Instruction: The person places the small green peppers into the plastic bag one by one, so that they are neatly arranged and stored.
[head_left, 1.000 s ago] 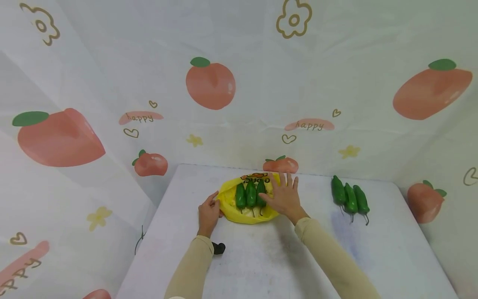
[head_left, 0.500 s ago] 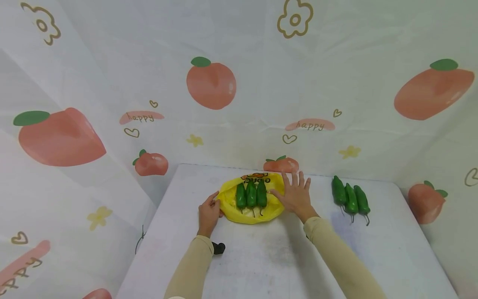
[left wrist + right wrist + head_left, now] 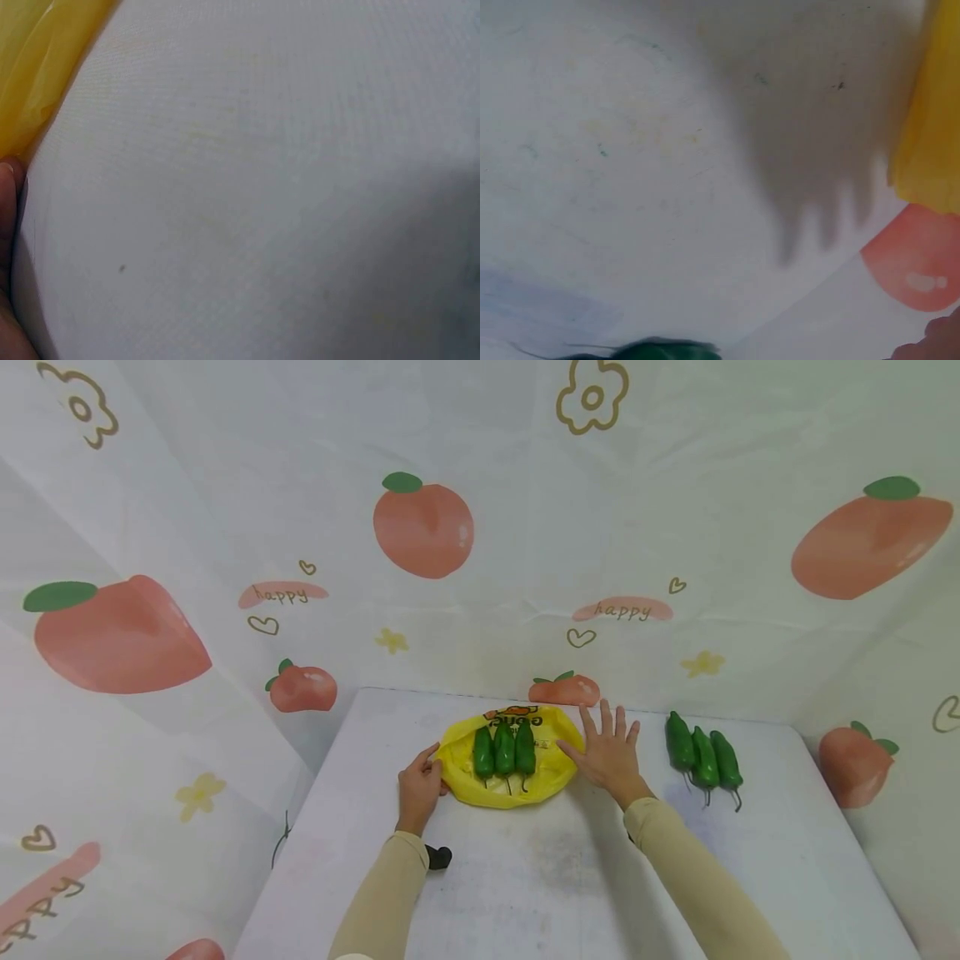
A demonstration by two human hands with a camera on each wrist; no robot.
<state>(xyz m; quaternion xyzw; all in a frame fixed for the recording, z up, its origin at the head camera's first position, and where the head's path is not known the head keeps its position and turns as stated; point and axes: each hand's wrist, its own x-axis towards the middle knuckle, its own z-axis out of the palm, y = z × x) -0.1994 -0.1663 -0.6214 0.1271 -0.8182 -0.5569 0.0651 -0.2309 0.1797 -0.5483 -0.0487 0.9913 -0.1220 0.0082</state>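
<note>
A yellow plastic bag [image 3: 555,777] with dark lettering lies at the back of the table, its mouth spread wide. Three green chili peppers [image 3: 505,752] lie side by side in it, stems toward me. My left hand [image 3: 418,787] pinches the bag's left edge between thumb and fingers; the left wrist view shows a fingertip right at the yellow plastic [image 3: 37,67]. At the bag's right edge is my right hand [image 3: 611,760], fingers straight and spread. In the right wrist view the bag's side [image 3: 934,127] shows beside the hand's shadow.
Three more green chili peppers [image 3: 703,760] lie together on the table at the right. A small black object [image 3: 439,857] sits beside the left sleeve. A white fruit-print cloth [image 3: 480,635] rises behind the table and along both sides.
My right hand has moved right, from over the bag and the rightmost pepper to the bag's right edge. The left hand stays at the bag's left edge.
</note>
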